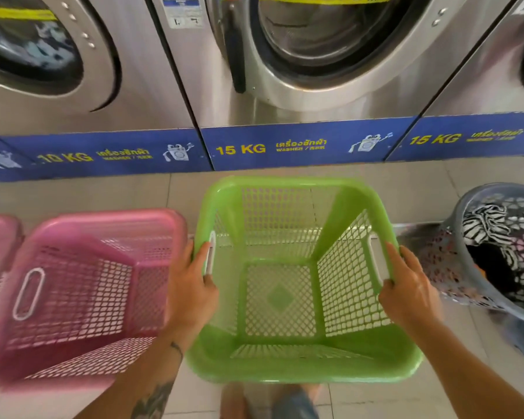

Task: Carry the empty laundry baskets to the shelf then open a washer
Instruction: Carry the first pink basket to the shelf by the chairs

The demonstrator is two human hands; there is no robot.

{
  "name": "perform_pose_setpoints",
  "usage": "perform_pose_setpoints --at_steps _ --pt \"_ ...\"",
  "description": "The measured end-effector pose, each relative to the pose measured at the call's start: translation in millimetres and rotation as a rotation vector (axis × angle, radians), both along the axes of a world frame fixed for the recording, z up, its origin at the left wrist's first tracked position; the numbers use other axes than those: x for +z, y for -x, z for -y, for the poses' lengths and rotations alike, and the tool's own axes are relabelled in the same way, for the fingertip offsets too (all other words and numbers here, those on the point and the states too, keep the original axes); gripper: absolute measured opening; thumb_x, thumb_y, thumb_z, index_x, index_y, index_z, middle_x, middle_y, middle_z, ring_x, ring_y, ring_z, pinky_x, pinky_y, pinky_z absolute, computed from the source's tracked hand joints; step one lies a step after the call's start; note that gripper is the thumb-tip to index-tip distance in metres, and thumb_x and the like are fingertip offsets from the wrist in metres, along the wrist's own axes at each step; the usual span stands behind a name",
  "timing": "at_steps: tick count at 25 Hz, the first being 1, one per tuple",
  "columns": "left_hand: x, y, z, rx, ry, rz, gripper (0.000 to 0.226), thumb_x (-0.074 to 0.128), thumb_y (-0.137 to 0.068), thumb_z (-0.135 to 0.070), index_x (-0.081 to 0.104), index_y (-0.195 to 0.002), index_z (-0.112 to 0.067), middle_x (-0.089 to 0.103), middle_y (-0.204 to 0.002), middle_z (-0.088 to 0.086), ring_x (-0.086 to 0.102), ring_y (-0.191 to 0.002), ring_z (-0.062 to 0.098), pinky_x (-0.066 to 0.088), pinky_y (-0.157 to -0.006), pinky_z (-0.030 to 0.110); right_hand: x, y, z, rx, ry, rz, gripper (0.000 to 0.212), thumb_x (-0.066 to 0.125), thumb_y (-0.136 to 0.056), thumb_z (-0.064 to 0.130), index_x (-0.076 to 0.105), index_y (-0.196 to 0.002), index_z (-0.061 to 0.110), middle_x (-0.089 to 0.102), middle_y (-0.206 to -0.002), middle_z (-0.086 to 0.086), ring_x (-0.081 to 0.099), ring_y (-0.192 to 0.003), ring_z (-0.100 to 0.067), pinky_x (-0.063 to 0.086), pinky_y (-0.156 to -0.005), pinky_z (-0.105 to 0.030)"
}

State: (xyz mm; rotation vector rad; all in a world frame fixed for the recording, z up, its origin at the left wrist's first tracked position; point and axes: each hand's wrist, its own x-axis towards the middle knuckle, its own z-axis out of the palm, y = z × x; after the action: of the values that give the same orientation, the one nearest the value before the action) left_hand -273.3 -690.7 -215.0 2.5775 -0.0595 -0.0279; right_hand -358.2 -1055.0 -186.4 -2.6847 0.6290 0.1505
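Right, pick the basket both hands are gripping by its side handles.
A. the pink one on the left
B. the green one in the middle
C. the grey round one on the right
B: the left hand and right hand each clasp a side rim of the empty green basket; the pink basket sits untouched beside it, and the grey basket holds clothes.

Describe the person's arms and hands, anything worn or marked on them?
Both forearms are bare, with no sleeves, gloves or rings showing. The left hand has a thin dark band at the wrist and a dark tattoo further up the forearm. The right hand and its forearm show no markings.
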Motion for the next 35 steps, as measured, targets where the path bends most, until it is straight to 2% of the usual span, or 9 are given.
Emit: perform_pose_setpoints --at_steps 3,8,12,17,22,25,29,32,35 --pt "-16 10 2 -0.008 -0.094 0.036 0.075 0.060 -0.071 0.003 0.046 -0.140 -0.023 0.023 -0.155 -0.009 0.020 -0.144 0.010 0.036 -0.111 0.031 -26 5 2 -0.008 -0.016 -0.067 0.088 0.056 -0.077 -0.006 0.027 -0.152 0.029 0.038 -0.149 -0.010 0.059 -0.095 -0.029 0.049 -0.059 -0.032" --pt "-62 23 25 0.072 -0.047 -0.101 0.072 0.058 -0.075 0.008 0.045 -0.143 -0.012 0.034 -0.152 0.015 0.035 -0.136 0.032 0.031 -0.114 0.040 -83 1 19 -0.025 -0.056 -0.145 0.099 0.061 -0.070 -0.011 0.022 -0.150 0.031 0.035 -0.148 -0.007 0.052 -0.088 -0.024 0.049 -0.048 -0.031" --pt "-88 37 35 0.047 -0.062 -0.175 0.080 0.056 -0.078 0.008 0.031 -0.149 -0.016 0.016 -0.160 0.013 0.022 -0.145 0.030 0.029 -0.116 0.041 -109 12 25 -0.003 -0.092 -0.185 0.102 0.065 -0.066 -0.009 0.020 -0.149 0.031 0.030 -0.146 -0.004 0.055 -0.100 -0.036 0.058 -0.064 -0.045" --pt "-83 54 30 0.008 -0.101 -0.359 0.098 0.058 -0.072 0.005 0.014 -0.152 -0.029 0.004 -0.161 0.002 0.022 -0.145 0.028 0.035 -0.109 0.038 -95 29 22 0.033 -0.132 -0.275 0.095 0.074 -0.075 0.015 0.020 -0.152 0.025 0.021 -0.155 -0.005 0.056 -0.111 -0.042 0.058 -0.073 -0.044" --pt "-42 65 28 0.084 -0.031 -0.655 0.088 0.055 -0.070 0.004 0.027 -0.149 -0.023 0.025 -0.157 0.005 0.046 -0.131 0.026 0.051 -0.095 0.042 -50 36 8 0.032 -0.206 -0.428 0.086 0.069 -0.083 0.028 0.021 -0.154 0.025 0.020 -0.161 -0.005 0.045 -0.132 -0.035 0.049 -0.098 -0.044" --pt "-5 76 25 0.084 0.123 -0.650 0.069 0.054 -0.078 0.000 0.043 -0.141 -0.022 0.047 -0.143 0.009 0.065 -0.076 0.005 0.050 -0.052 0.019 -14 34 -13 0.114 -0.235 -0.394 0.077 0.066 -0.085 0.030 0.027 -0.152 0.025 0.025 -0.161 -0.004 0.038 -0.139 -0.028 0.042 -0.107 -0.045" --pt "61 95 -2 0.159 0.267 -0.545 0.043 0.054 -0.084 -0.007 0.062 -0.122 -0.025 0.065 -0.124 -0.003 0.063 -0.106 0.011 0.048 -0.076 0.016 43 28 -73 0.223 -0.308 -0.268 0.065 0.062 -0.089 0.031 0.035 -0.148 0.025 0.034 -0.156 -0.003 0.047 -0.127 -0.019 0.042 -0.095 -0.029" --pt "120 106 -53 0.179 0.337 -0.451 0.033 0.057 -0.085 -0.005 0.067 -0.110 -0.024 0.072 -0.106 -0.003 0.068 -0.097 0.012 0.053 -0.089 0.030 93 23 -135 0.327 -0.315 -0.218 0.064 0.059 -0.092 0.034 0.033 -0.150 0.026 0.031 -0.158 -0.003 0.039 -0.139 -0.024 0.035 -0.108 -0.033" --pt "179 123 -125 0.183 0.286 -0.333 0.027 0.058 -0.088 -0.010 0.064 -0.105 -0.030 0.069 -0.100 -0.013 0.065 -0.089 0.001 0.051 -0.084 0.021 146 20 -205 0.437 -0.294 -0.169 0.064 0.057 -0.092 0.033 0.033 -0.151 0.025 0.030 -0.158 -0.005 0.033 -0.143 -0.024 0.028 -0.116 -0.036"
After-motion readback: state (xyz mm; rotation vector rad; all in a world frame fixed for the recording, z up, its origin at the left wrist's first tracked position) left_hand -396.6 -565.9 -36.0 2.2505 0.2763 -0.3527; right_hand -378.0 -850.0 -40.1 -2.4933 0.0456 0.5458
